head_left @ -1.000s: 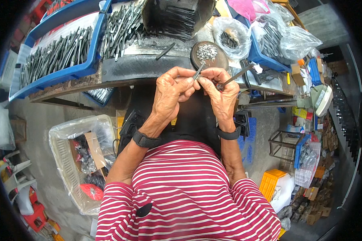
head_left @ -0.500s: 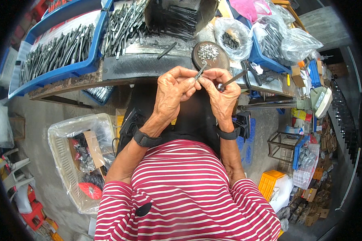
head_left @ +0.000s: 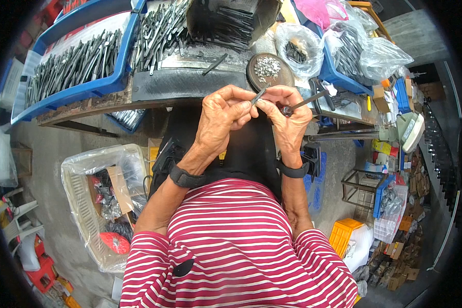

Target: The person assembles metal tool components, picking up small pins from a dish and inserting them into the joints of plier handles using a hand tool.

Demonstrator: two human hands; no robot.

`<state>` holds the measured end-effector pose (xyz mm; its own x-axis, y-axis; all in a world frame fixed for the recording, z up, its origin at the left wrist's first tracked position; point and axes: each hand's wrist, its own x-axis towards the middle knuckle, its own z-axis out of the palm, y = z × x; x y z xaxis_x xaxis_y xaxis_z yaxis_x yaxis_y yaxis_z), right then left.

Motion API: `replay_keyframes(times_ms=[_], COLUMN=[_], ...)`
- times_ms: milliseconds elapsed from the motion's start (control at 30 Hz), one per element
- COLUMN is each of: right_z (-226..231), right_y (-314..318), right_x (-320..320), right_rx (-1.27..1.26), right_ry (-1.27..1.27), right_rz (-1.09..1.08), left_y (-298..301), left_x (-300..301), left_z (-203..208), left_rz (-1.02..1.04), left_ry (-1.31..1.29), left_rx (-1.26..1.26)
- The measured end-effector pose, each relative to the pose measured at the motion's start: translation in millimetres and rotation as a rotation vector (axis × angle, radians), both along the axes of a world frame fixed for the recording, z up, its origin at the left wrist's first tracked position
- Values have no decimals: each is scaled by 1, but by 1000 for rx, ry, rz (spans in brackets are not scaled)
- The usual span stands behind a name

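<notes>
My left hand (head_left: 219,120) is closed, its thumb and fingers pinching a small thin dark metal strip (head_left: 258,96) in front of my chest. My right hand (head_left: 288,114) is closed too. Its thumb and forefinger are at the strip's other end, while a dark rod-shaped tool (head_left: 309,98) with a rounded shiny end sits in its grip and points up to the right. Just beyond the fingers stands a round brown dish (head_left: 286,78) with a heap of small silvery pieces (head_left: 267,68). Whether a silvery piece is between my fingertips is hidden.
A workbench (head_left: 167,84) runs across the far side. On it are a blue bin (head_left: 119,66) of dark metal strips, a loose strip pile (head_left: 161,31), one lone strip (head_left: 214,64), a clear plastic bag (head_left: 313,61) and pliers-like handles (head_left: 324,95). A plastic-lined crate (head_left: 82,205) stands lower left.
My right hand has shifted slightly right, and the rod-shaped tool has moved with it. The strip's far tip, formerly reaching toward the dish, now shows shorter between my fingers.
</notes>
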<state>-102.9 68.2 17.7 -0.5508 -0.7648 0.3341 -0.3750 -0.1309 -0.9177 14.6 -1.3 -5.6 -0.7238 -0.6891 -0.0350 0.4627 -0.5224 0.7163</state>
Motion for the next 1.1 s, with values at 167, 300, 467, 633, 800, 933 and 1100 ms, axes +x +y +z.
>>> replay_keyframes(times_ms=[167,300,467,633,800,933,1100], right_z=[4,-1,-1,-3,-4,-6,-4], right_y=[1,-2,-9,-13,-14,-17,-18], right_x=[-5,-11,-1,7,22,22,13], right_rx=[-15,-39,-60,-75,-73,-93,-64], right_ry=[-308,-507,-506,-402,-21,84,-310], right_rz=[112,208,86,21,-99,-102,-108], left_y=[-4,-5,5,10,10,6,7], left_x=[-1,-1,-5,-13,-16,-12,-11], left_z=[-7,-7,8,10,7,3,8], left_rz=[-80,-106,113,332,353,287,224], left_ry=[96,152,-11,-131,-133,-58,-42], left_rx=[31,47,-61,-218,-177,-117,-37])
